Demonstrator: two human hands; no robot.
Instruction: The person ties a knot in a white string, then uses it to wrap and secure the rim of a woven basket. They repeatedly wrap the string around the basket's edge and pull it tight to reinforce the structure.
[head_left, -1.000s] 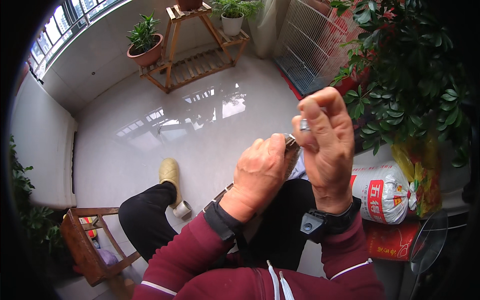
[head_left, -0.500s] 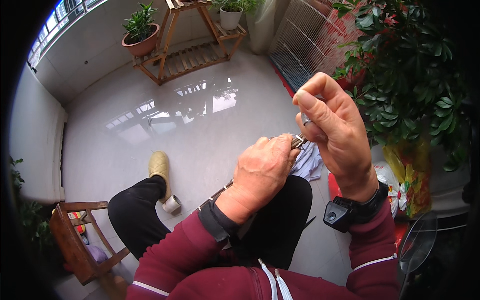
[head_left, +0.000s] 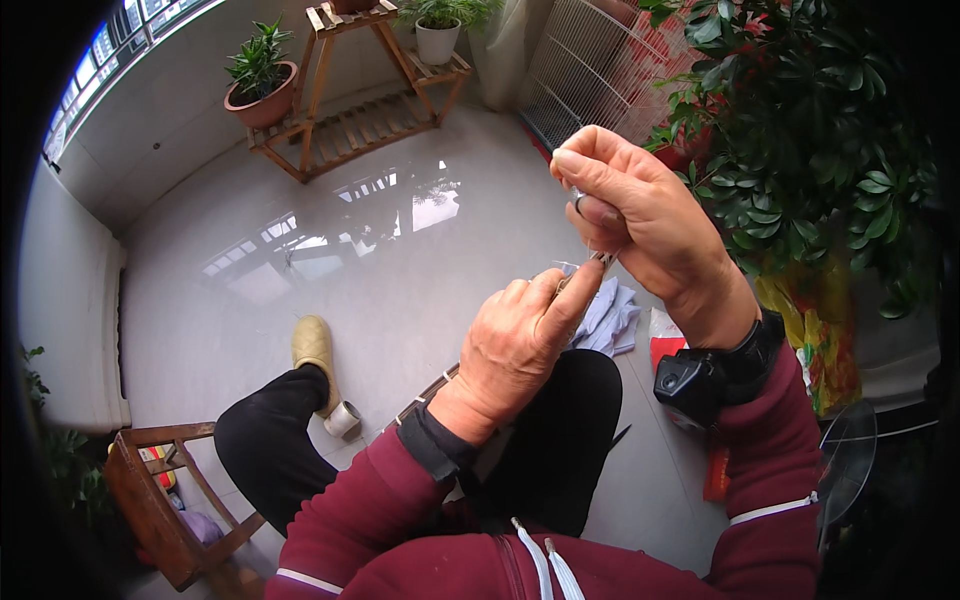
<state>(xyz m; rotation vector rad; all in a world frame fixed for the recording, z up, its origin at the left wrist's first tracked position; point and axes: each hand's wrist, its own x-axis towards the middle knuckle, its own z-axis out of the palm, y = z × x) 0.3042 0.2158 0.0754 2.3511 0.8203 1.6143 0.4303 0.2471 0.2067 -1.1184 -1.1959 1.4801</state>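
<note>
My left hand [head_left: 510, 350] is closed round a thin bundle of brown sticks [head_left: 428, 392] with pale ties along it. The bundle runs back under my left wrist, and its far end shows by my left index finger, just below the right hand. Above that end, my right hand [head_left: 650, 210] is closed in a pinch, thumb against index finger, with a silvery ring on one finger. Whatever the pinch holds is too small or hidden to make out. A little white shows where the two hands meet.
White cloth strips [head_left: 607, 318] lie beyond my right knee. A pale roll [head_left: 342, 418] sits by my slippered foot [head_left: 312, 345]. A wooden stool frame [head_left: 150, 500] stands left. Farther off are a plant stand [head_left: 365, 130], a wire cage [head_left: 590, 70] and a leafy plant [head_left: 800, 140].
My right hand has moved left and slightly up. The left hand has turned, its index finger now stretched along the bundle's end, which is more covered than before. The view has shifted slightly.
</note>
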